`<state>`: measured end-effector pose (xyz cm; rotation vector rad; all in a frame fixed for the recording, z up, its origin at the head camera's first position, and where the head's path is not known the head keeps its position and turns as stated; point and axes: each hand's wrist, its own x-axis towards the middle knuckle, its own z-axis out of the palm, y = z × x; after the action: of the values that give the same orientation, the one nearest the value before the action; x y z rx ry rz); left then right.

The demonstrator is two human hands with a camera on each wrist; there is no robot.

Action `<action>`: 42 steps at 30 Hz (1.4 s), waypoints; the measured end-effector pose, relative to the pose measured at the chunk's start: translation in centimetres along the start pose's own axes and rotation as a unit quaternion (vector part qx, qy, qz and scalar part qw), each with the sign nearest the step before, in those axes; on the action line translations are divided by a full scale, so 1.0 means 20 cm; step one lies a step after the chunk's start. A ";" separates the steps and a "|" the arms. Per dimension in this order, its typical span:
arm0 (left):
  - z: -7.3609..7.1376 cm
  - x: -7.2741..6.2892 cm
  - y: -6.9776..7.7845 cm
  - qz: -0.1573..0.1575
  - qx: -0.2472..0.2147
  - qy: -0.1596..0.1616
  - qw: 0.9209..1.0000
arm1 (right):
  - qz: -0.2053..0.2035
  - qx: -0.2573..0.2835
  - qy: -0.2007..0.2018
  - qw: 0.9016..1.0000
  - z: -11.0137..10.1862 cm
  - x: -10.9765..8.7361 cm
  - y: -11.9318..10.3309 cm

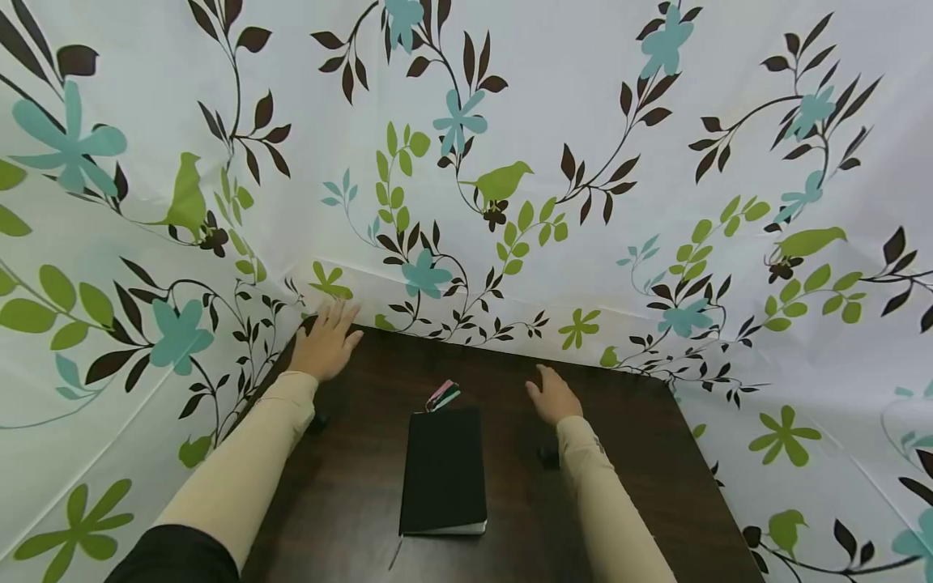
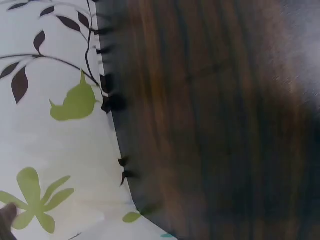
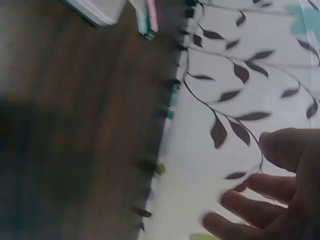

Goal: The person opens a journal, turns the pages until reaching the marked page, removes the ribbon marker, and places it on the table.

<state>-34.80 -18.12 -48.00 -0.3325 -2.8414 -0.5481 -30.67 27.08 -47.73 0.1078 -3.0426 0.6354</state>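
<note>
A black notebook (image 1: 443, 470) lies closed on the dark wooden table (image 1: 350, 502), with a thin ribbon hanging out at its near edge. Pink, white and teal strips (image 1: 442, 395) stick out at its far end. My left hand (image 1: 324, 342), fingers extended, is over the far left corner of the table, beside the patterned curtain. To the right of the notebook, my right hand (image 1: 554, 397) reaches forward with nothing in it. In the right wrist view, its fingers (image 3: 250, 207) are spread and loosely bent in front of the curtain.
A white curtain (image 1: 350, 267) with leaves, birds and flowers surrounds the table's far and side edges. Small dark objects (image 1: 548, 457) show at the undersides of both wrists. The notebook's corner (image 3: 102, 9) appears at the top of the right wrist view.
</note>
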 end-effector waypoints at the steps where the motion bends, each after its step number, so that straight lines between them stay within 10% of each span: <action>1: 0.01 -0.02 0.00 0.000 -0.004 -0.001 1.000 | -0.003 0.009 -0.001 1.000 0.03 -0.03 0.00; 9: 0.17 -0.21 0.08 0.004 -0.041 -0.026 0.999 | -0.077 0.122 -0.050 0.988 0.28 -0.28 -0.08; 17: 0.25 -0.37 0.32 0.015 -0.105 -0.071 0.992 | -0.100 0.246 -0.043 0.963 0.38 -0.39 -0.24; 25: 0.20 -0.54 0.64 -0.002 -0.245 -0.086 0.966 | -0.115 0.383 -0.032 0.916 0.44 -0.49 -0.51; 29: 0.14 -0.62 0.73 -0.014 -0.297 -0.091 0.950 | -0.188 0.313 -0.038 0.930 0.46 -0.57 -0.65; 32: 0.09 -0.66 0.74 -0.009 -0.274 -0.084 0.958 | -0.270 0.179 -0.008 0.946 0.47 -0.63 -0.73; 36: 0.07 -0.70 0.69 -0.014 -0.213 -0.065 0.975 | -0.327 0.019 0.099 0.940 0.48 -0.69 -0.74; 42: 0.06 -0.73 0.60 -0.062 -0.166 -0.049 0.983 | -0.251 0.093 0.208 0.941 0.54 -0.73 -0.67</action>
<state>-18.06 -9.36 -48.84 -0.2457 -2.8730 -1.0631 -15.32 11.38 -52.96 0.6407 -2.4005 0.7741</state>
